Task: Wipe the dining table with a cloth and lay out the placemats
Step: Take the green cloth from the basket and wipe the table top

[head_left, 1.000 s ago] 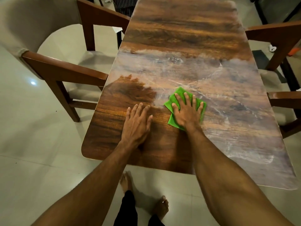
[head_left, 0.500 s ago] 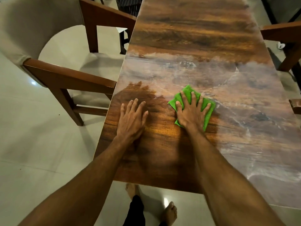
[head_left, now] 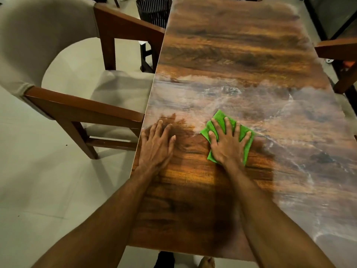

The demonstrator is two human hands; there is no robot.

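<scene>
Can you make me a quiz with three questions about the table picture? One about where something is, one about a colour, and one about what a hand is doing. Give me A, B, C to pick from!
1. Where is the cloth?
A. On the floor
B. On the dining table, under the right hand
C. On the chair seat

2. What colour is the cloth?
A. Green
B. Red
C. White

3. What is the left hand doing?
A. Holding a placemat
B. Gripping the chair
C. Lying flat and open on the bare tabletop

Answers:
1. B, the spread fingers of the right hand press the cloth onto the wood.
2. A, bright green shows between and around the fingers.
3. C, the palm is down near the table's left edge with nothing in it.
</scene>
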